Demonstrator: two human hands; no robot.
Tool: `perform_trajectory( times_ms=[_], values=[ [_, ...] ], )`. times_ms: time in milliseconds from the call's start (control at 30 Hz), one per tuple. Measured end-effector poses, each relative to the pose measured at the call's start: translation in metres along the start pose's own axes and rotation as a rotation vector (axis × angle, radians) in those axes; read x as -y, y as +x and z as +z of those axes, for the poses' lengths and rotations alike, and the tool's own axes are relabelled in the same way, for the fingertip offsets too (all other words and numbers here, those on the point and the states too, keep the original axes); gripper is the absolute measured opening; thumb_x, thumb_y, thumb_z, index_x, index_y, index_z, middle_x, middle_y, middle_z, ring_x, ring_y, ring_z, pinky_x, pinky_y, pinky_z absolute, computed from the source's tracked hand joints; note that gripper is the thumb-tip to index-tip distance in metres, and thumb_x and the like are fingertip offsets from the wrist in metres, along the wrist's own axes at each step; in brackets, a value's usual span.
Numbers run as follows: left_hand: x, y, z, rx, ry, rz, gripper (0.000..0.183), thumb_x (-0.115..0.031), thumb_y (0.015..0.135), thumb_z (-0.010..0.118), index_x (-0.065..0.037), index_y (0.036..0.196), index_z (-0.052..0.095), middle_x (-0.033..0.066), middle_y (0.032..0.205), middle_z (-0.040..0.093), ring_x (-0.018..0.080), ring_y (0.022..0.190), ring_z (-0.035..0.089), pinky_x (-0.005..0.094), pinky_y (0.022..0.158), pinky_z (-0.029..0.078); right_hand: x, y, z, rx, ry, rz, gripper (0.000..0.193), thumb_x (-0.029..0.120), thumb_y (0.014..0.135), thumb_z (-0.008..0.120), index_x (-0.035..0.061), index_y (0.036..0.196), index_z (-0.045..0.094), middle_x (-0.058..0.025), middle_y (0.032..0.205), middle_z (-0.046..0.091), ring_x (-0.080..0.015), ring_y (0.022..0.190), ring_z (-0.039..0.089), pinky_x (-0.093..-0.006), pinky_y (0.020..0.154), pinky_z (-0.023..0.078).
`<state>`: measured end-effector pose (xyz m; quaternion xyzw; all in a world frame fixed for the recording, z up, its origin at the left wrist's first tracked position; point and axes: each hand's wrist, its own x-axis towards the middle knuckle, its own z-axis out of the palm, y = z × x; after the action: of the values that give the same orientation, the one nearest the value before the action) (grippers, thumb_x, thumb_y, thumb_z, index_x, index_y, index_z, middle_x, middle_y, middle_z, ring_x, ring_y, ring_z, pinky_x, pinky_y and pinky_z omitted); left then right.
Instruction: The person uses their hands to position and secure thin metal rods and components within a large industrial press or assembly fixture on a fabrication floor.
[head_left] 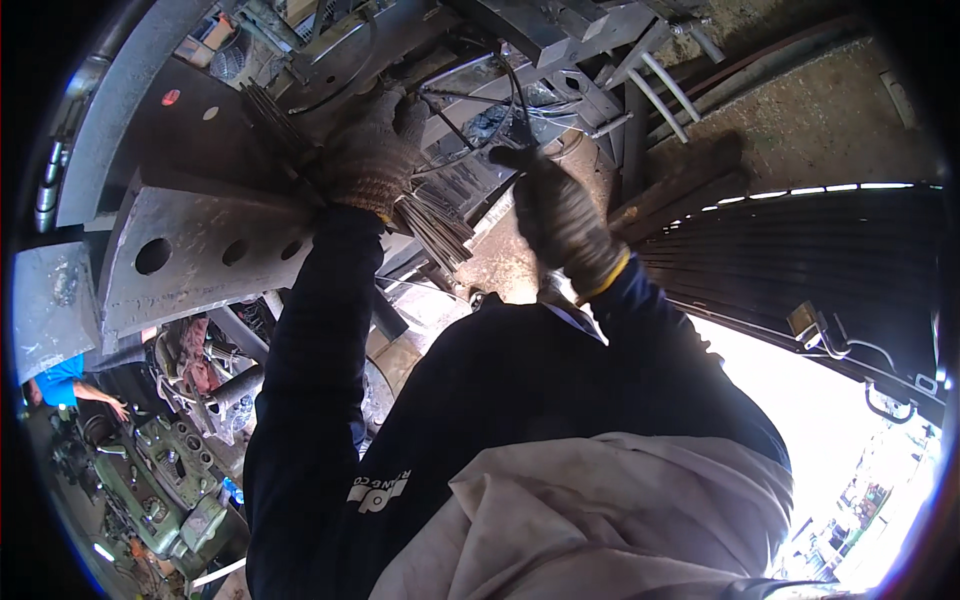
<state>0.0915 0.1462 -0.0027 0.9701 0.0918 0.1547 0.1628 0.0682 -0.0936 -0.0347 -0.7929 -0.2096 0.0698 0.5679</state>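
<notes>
My left hand (pixel 372 150), in a knitted work glove, is closed around a bundle of thin metal rods (pixel 435 228). The rods stick out on both sides of the glove, slanting from upper left to lower right. To the right, my right hand (pixel 565 215), gloved too, has its fingers curled and stands apart from the bundle. A dark tip, perhaps the thumb, points left from it. Whatever that hand holds, if anything, is hidden. Beside my left forearm is a thick steel plate (pixel 200 245) with several round holes.
Steel beams and frames (pixel 480 80) crowd the far side. A dark corrugated shutter (pixel 820 250) stands at right, with bright daylight below it. At lower left is a green machine (pixel 160 480); another person's arm in a blue sleeve (pixel 60 383) shows near it.
</notes>
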Motion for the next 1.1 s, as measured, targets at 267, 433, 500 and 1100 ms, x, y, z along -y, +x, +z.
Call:
perform_trajectory(
  times_ms=[267, 433, 500, 1100],
  values=[
    [0.0, 0.0, 0.011, -0.102, -0.051, 0.102, 0.036, -0.042, 0.095, 0.065, -0.012, 0.113, 0.071, 0.0143, 0.103, 0.072, 0.0356, 0.096, 0.069, 0.0457, 0.084, 0.056, -0.005, 0.017, -0.016, 0.074, 0.428, 0.39, 0.032, 0.02, 0.1, 0.055, 0.0082, 0.13, 0.06, -0.001, 0.068, 0.056, -0.0129, 0.053, 0.055, -0.0299, 0.049, 0.046],
    [-0.005, 0.003, 0.009, -0.154, -0.096, 0.205, 0.032, -0.041, 0.095, 0.065, -0.011, 0.105, 0.072, 0.0136, 0.097, 0.073, 0.0356, 0.089, 0.07, 0.0459, 0.08, 0.056, -0.002, 0.028, 0.075, -0.421, 0.907, 0.53, 0.05, 0.057, 0.099, 0.06, 0.0156, 0.128, 0.055, 0.0009, 0.071, 0.053, -0.0116, 0.052, 0.048, -0.029, 0.048, 0.04],
    [-0.004, 0.003, 0.008, -0.14, -0.122, 0.182, 0.031, -0.04, 0.095, 0.065, -0.011, 0.102, 0.072, 0.0134, 0.097, 0.073, 0.0352, 0.09, 0.07, 0.0454, 0.08, 0.056, 0.01, 0.03, 0.076, -0.44, 1.09, 0.55, 0.042, 0.032, 0.101, 0.064, 0.0142, 0.136, 0.049, -0.0041, 0.079, 0.058, -0.0174, 0.06, 0.054, -0.0347, 0.054, 0.046],
    [-0.011, 0.008, 0.001, 0.023, -0.012, 0.076, 0.036, -0.044, 0.095, 0.064, -0.009, 0.102, 0.072, 0.0165, 0.099, 0.072, 0.0379, 0.091, 0.07, 0.0484, 0.079, 0.054, -0.037, 0.049, 0.06, -0.275, 0.964, 0.147, 0.038, 0.011, 0.101, 0.059, 0.0082, 0.138, 0.055, -0.0086, 0.098, 0.064, -0.0175, 0.093, 0.067, -0.0321, 0.084, 0.057]
  ],
)
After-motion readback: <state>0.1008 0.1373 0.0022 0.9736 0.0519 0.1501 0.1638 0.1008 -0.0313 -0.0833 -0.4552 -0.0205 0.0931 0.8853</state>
